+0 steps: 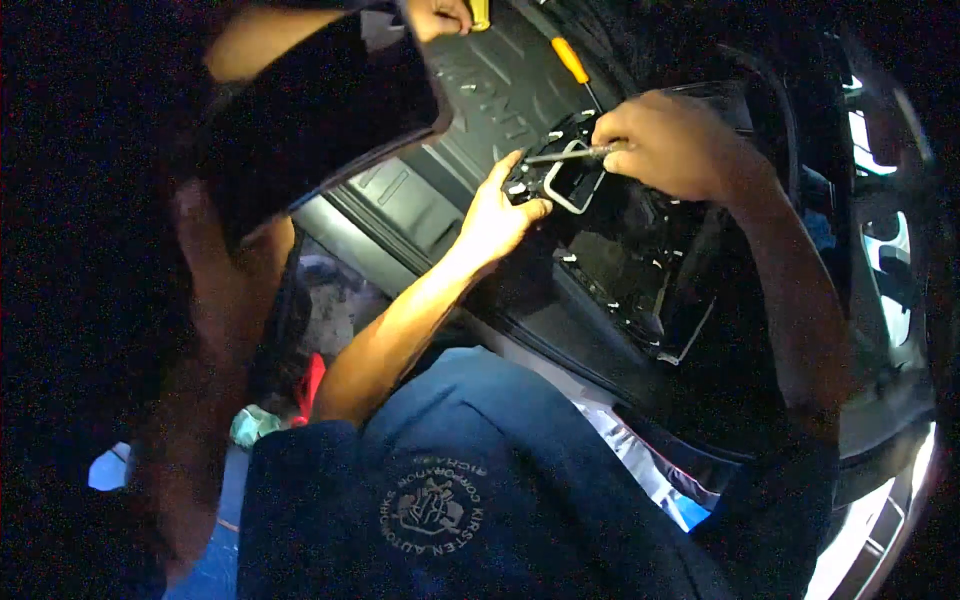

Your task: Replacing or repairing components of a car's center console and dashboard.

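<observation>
My left hand [495, 220] grips the near-left end of a black plastic trim piece [530, 178] fitted with small light clips and a silver-edged rectangular opening [578, 206]. My right hand [670, 150] is closed on a slim metal tool [560, 156], whose shaft reaches leftward across the piece toward my left fingertips. Behind the piece, a screwdriver [568, 58] with an orange-yellow handle lies on a dark moulded mat [470, 120]. A larger black panel with small clips [625, 280] extends below and right of my hands.
At upper left another person's hands [260, 255] hold a dark rectangular panel [320, 110]. A further hand [435, 20] is by a yellow object [480, 14]. A door sill [350, 215] runs diagonally beneath. A red object [312, 385] and pale green item [255, 425] are low left.
</observation>
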A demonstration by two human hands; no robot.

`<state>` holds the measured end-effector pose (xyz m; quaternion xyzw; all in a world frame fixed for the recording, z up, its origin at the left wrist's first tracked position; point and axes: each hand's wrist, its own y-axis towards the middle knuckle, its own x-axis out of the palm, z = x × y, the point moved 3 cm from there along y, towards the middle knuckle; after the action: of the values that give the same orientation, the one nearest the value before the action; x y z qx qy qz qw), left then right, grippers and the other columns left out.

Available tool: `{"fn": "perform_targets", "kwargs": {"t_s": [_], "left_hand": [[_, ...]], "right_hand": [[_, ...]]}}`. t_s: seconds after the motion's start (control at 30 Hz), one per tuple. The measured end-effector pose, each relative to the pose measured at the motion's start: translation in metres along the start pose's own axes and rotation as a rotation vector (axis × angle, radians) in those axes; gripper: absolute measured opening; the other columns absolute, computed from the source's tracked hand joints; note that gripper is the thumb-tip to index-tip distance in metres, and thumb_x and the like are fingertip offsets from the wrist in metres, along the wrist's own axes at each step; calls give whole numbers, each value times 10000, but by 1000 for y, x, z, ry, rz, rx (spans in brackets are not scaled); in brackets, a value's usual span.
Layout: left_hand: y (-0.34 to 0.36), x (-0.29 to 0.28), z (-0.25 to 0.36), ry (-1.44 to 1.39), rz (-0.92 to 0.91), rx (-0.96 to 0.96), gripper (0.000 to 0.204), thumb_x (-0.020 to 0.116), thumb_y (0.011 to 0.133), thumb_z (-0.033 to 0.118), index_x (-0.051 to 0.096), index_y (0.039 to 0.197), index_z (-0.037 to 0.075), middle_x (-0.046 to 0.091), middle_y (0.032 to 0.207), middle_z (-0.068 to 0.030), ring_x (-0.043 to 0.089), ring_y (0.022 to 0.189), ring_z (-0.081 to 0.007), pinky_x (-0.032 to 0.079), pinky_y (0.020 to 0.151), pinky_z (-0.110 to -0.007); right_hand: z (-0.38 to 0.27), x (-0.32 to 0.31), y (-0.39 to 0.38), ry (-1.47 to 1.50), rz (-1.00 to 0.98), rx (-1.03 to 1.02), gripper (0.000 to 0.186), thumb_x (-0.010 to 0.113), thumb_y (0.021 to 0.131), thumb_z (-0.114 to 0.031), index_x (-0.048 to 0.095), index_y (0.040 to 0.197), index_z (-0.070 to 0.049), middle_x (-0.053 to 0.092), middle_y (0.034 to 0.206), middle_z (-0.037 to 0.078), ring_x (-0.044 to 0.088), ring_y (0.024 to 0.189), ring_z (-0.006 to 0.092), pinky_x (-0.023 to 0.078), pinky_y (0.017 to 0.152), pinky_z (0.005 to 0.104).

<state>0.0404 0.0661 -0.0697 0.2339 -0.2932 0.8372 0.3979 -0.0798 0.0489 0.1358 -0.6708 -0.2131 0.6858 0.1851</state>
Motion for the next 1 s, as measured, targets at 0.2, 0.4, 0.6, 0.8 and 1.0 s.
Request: {"fn": "perform_targets", "kwargs": {"t_s": [0.2,0.4,0.6,0.8,1.0], "left_hand": [[-8,-16,6,421,-36,34,916,746,657,134,239,1398,-50,559,1148,-169,553,1012,-208,421,913,-296],[-19,-17,7,154,-99,-123,846,656,757,47,138,1422,-29,571,1017,-121,591,875,-161,473,770,-266],[-28,-29,3,47,-60,-192,790,644,777,154,191,1399,-23,473,1261,-151,581,1065,-267,469,891,-377],[-31,-3,7,32,-162,-253,348,587,776,94,484,1100,19,552,1049,-77,597,1018,-232,472,882,-362],[-34,17,27,-13,-197,-199,441,522,809,56,447,1243,54,580,1106,-77,587,1032,-214,470,868,-356]], "right_hand": [[60,-1,-4,215,298,137,322,614,796,-235,630,1049,-38,658,933,151,637,881,262,482,793,364],[83,35,1,227,638,196,528,637,825,-386,528,1246,-87,593,1164,175,592,1031,293,457,884,383],[33,104,-68,805,712,436,513,624,852,-298,477,1281,-58,600,1134,131,581,956,211,452,855,360],[-68,245,-105,661,464,808,681,715,745,-363,440,1272,-29,498,1268,192,469,1191,346,380,984,447],[-57,237,-108,525,450,895,452,698,738,-267,517,1096,-58,627,984,161,605,934,346,493,762,463]]}}
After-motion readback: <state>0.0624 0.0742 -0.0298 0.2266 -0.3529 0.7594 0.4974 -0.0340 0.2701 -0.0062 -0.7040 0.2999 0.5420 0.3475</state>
